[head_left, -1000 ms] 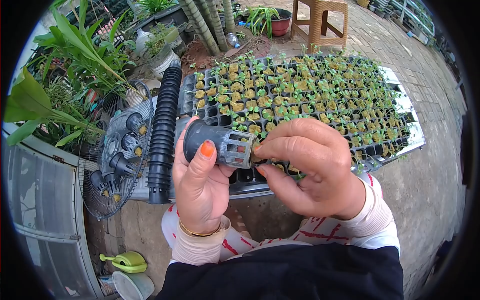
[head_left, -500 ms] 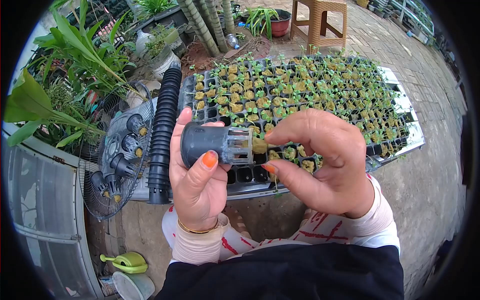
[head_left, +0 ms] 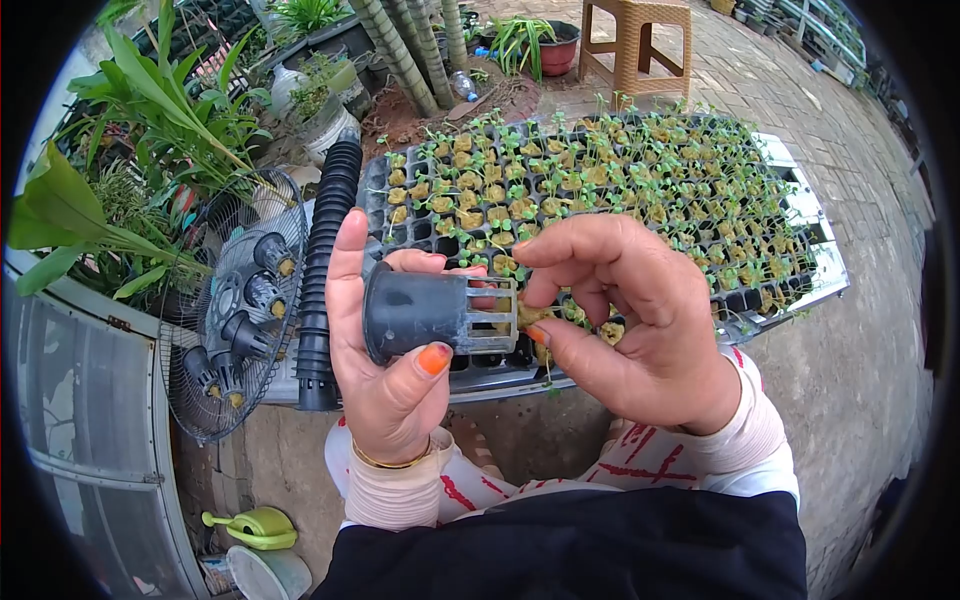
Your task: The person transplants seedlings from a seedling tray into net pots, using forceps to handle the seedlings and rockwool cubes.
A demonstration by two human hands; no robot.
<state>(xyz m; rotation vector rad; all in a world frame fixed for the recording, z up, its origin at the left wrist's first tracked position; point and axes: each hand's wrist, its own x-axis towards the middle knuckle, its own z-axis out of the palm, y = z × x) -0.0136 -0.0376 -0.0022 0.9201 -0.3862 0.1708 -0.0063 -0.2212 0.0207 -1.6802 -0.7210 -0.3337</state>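
My left hand (head_left: 395,390) is wrapped round a black net pot (head_left: 420,312), which lies sideways with its slotted end pointing right. At that slotted end, my right hand (head_left: 640,320) has its thumb and forefinger near a small brown plug (head_left: 533,314), partly hidden by the fingers. Behind both hands stretches a black seedling tray (head_left: 425,232) holding several brown plugs with green sprouts. A long stack of nested black net pots (head_left: 328,270) lies left of the tray.
A wire basket (head_left: 178,385) at the left holds several net pots with plugs. A brown stool (head_left: 636,50) and a red pot (head_left: 558,52) stand beyond the tray. A green watering can (head_left: 262,527) and a pale bucket (head_left: 268,574) are at the lower left.
The net pot has shifted slightly right and down in my left hand. My right fingers have moved a little left, and the plug now shows less beyond the pot's slotted end.
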